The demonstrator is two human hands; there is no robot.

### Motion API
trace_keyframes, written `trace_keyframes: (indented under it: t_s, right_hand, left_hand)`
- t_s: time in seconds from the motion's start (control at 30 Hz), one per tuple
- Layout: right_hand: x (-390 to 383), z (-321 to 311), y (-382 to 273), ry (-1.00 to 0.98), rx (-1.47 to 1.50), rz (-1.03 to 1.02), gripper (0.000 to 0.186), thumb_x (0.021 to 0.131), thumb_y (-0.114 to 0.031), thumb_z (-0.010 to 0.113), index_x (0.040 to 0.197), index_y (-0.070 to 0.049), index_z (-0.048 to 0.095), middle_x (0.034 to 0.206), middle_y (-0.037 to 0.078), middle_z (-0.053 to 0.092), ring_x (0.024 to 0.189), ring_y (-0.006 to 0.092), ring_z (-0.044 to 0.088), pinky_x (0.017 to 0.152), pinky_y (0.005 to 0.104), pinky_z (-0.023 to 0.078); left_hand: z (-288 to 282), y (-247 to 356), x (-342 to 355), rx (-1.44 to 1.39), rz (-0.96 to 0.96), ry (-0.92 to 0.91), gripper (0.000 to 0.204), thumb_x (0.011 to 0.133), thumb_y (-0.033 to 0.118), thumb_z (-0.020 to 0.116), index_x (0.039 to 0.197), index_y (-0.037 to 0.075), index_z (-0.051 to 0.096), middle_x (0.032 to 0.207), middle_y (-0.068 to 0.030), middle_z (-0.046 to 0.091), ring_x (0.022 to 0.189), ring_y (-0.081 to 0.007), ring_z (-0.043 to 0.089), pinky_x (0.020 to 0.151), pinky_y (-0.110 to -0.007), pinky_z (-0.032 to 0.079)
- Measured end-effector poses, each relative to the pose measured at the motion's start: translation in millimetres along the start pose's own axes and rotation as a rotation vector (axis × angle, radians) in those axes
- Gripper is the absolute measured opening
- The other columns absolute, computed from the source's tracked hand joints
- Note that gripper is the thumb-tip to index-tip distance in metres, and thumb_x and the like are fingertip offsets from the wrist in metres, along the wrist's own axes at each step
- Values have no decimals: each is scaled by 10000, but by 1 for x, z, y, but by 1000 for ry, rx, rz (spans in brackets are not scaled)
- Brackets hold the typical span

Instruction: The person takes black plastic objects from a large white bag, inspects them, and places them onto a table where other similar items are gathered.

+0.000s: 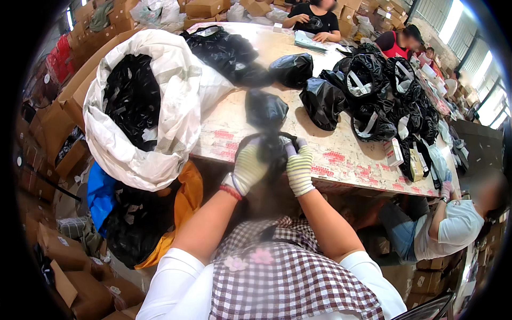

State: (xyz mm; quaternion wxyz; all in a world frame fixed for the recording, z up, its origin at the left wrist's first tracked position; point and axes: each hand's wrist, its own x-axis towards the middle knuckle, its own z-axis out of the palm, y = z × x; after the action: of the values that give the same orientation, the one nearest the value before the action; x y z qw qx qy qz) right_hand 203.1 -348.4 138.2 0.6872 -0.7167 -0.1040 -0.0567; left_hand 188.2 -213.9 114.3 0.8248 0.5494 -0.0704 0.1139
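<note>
Both my hands wear striped yellow-green and white knit gloves and meet at the table's near edge. Between them is a black glossy plastic bag (274, 152), partly smeared in the picture. My left hand (247, 166) grips its left side with closed fingers. On the other side, my right hand (300, 168) pinches the bag's dark rim. Just beyond my hands lies another black plastic bundle (265, 109), blurred; I cannot tell whether it joins the held bag. Two more black bundles, a rounded one (292, 70) and a larger one (322, 103), rest farther off on the table (224, 133).
A big white woven sack (184, 114) full of black pieces stands at left, above a blue-and-orange sack (186, 197). Black bags (368, 80) pile up at right beside a small white box (393, 153). A person (453, 226) works at the right; others sit across the table.
</note>
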Motion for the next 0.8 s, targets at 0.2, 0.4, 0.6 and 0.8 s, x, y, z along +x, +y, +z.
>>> trace_keyframes:
  t_s: [0.2, 0.4, 0.6, 0.8]
  right_hand:
    - [-25, 1, -19, 157, -298, -438, 160, 910, -24, 606, 1060, 19, 639, 877, 168, 673, 805, 221, 647, 734, 341, 516]
    - [-57, 7, -100, -364, -526, -530, 169, 819, -31, 631, 986, -20, 651, 841, 183, 667, 747, 348, 669, 698, 404, 550]
    - [-114, -18, -102, -609, -372, -585, 222, 859, -143, 671, 1048, -26, 651, 806, 172, 669, 759, 347, 673, 670, 425, 546]
    - [-120, -26, -108, -667, -263, -352, 182, 930, -169, 658, 1037, -21, 647, 817, 166, 664, 767, 365, 661, 683, 412, 543]
  left_hand:
    - [10, 11, -11, 1586, 457, -275, 430, 896, 182, 568, 1303, 44, 545, 1222, -195, 617, 1114, -386, 566, 919, -460, 459]
    - [-18, -14, -14, 1568, 516, -437, 280, 882, 210, 541, 1112, 53, 568, 1078, -120, 571, 1083, -250, 540, 949, -358, 467]
    - [-33, 9, -30, 1776, 1296, -104, 305, 954, 217, 533, 1049, -42, 665, 997, -202, 658, 971, -333, 644, 895, -482, 534]
    - [35, 70, -37, 2753, 1735, 118, 208, 943, 146, 516, 967, -29, 626, 847, -166, 623, 737, -324, 599, 672, -440, 535]
